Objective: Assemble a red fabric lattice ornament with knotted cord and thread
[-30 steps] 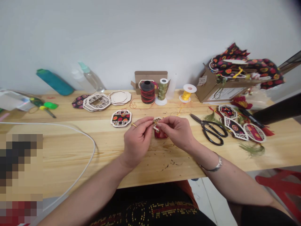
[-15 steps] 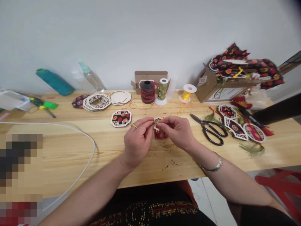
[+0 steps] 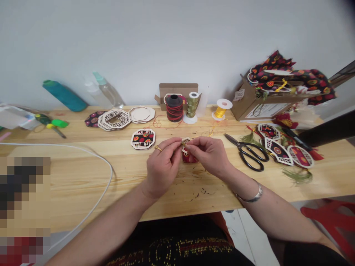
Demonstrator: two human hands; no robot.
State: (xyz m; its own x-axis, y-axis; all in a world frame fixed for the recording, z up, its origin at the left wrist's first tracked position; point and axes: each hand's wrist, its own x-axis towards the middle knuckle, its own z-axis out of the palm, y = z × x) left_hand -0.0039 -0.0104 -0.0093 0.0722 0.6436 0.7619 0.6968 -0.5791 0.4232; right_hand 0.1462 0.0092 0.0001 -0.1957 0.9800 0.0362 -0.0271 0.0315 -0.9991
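Note:
My left hand [image 3: 162, 164] and my right hand [image 3: 209, 154] meet above the middle of the table, thumbs and forefingers pinched together. Between them is a small red fabric pendant [image 3: 189, 157] with a pale wooden lattice frame. Both sets of fingertips close at its upper part, where the fingers hide much of it. A bit of yellow thread [image 3: 211, 130] lies just behind my right hand. Left of my left hand rests an octagonal lattice piece [image 3: 143, 139] with dark patterned fabric. Black-handled scissors [image 3: 251, 155] lie to the right of my right hand.
At the back stand a red thread cone [image 3: 174, 109], a green ribbon spool [image 3: 192, 107] and a yellow thread spool [image 3: 221, 111]. Lattice frames [image 3: 115, 120] lie back left. A cardboard box [image 3: 245, 99] of fabric and finished pendants [image 3: 279, 151] occupy the right. A white cable [image 3: 109, 175] crosses the left.

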